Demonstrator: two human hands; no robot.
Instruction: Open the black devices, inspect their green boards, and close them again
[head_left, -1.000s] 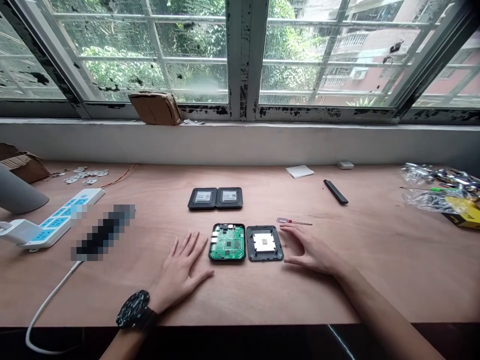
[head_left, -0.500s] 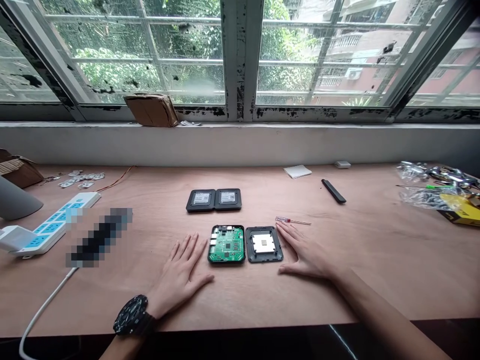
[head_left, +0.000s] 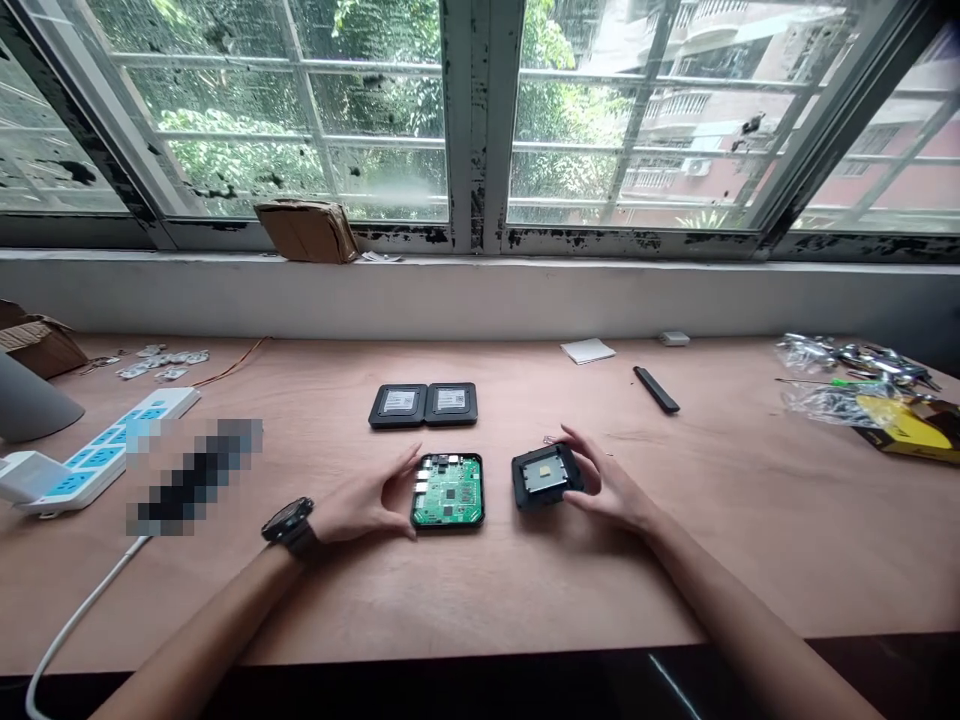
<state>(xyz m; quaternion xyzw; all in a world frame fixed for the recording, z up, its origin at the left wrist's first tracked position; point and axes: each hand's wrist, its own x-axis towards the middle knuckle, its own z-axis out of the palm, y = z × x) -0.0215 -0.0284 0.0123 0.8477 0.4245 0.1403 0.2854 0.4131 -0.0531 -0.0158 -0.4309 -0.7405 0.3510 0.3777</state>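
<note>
My left hand rests against the left edge of a black case holding a green circuit board, its fingers and thumb curving around that edge. My right hand grips a square black cover with a pale thermal pad and a small metal square on its inner face. The cover is tilted up off the wooden desk. Behind it, a small red-handled screwdriver is almost entirely hidden. Two square black device halves lie side by side beyond the board, labels up.
A blue-and-white power strip and a pixelated object stand to the left. Plastic bags with metal parts and a yellow box lie to the right. A black bar and white paper lie toward the window.
My right hand has picked up the black cover, tilting it and shifting it right. My left hand has moved onto the board case's left edge. The view has tilted, with both forearms showing more.
</note>
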